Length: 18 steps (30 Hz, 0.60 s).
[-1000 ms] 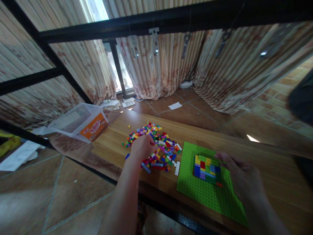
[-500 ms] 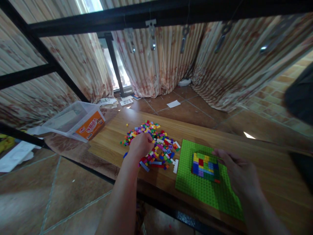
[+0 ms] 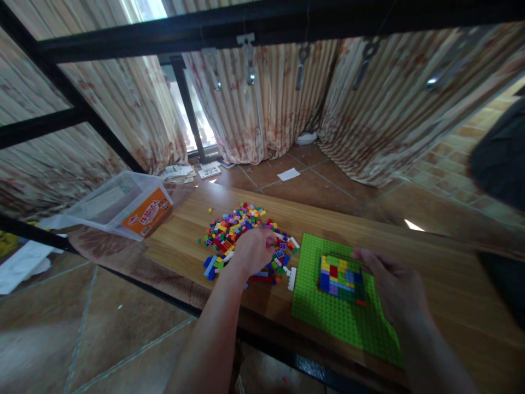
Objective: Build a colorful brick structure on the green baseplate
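Observation:
My left hand (image 3: 255, 249) reaches over the right part of a pile of mixed toy building bricks (image 3: 229, 227), its fingers curled together. Whatever they hold is hidden behind the hand. On the wooden board stands a green studded baseplate (image 3: 324, 320). It carries a low block of brightly coloured bricks (image 3: 341, 280) in yellow, red, blue, purple and green. At the baseplate's right side hovers my right hand (image 3: 396, 284), thumb and fingers pinched near the block's far right corner. Anything between those fingertips is too small to make out.
Left of the pile sits a clear plastic box (image 3: 118, 205) with an orange label. A white brick piece (image 3: 292, 278) lies beside the baseplate's left edge. A black metal bar (image 3: 262, 33) with hanging hooks crosses above, before striped curtains. Papers (image 3: 289, 174) lie on the tiled floor.
My left hand has moved right across the pile, uncovering blue bricks at its left side. My right hand stays by the block. The whole view has shifted slightly.

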Each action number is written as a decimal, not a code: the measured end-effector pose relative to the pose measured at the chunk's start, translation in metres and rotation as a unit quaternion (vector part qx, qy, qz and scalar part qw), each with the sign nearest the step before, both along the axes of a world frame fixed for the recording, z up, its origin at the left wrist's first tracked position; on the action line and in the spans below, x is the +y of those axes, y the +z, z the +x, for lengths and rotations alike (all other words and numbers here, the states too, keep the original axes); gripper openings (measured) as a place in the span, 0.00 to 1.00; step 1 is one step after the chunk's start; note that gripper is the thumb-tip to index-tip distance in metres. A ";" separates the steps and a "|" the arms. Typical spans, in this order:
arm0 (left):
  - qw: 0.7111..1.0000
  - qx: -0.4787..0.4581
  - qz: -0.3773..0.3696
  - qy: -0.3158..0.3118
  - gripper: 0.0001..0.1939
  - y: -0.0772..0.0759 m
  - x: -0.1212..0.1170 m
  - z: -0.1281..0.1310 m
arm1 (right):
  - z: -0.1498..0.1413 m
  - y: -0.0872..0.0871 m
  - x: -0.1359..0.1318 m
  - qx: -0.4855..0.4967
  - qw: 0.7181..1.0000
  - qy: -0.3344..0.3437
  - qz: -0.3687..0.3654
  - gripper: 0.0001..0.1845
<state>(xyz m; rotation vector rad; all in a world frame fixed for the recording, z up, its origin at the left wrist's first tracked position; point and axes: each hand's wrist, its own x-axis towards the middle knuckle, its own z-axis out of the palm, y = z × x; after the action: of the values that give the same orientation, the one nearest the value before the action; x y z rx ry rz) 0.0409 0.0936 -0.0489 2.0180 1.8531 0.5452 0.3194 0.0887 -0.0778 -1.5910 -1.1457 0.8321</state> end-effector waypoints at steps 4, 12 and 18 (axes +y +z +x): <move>0.996 0.037 0.029 0.070 0.14 -0.003 0.004 -0.007 | 0.001 0.000 0.000 0.004 1.000 0.001 0.002 0.17; 0.990 0.106 0.018 0.094 0.10 -0.008 0.007 -0.007 | -0.001 0.003 0.000 0.019 1.000 0.004 0.004 0.17; 0.993 0.076 0.011 0.091 0.06 -0.006 0.009 -0.008 | -0.001 0.004 -0.001 0.000 1.000 0.007 -0.008 0.17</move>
<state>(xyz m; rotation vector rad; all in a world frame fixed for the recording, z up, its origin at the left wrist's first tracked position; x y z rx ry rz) 0.0326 0.1025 -0.0550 1.9633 2.1459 0.4734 0.3187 0.0882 -0.0733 -1.5986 -1.1528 0.8524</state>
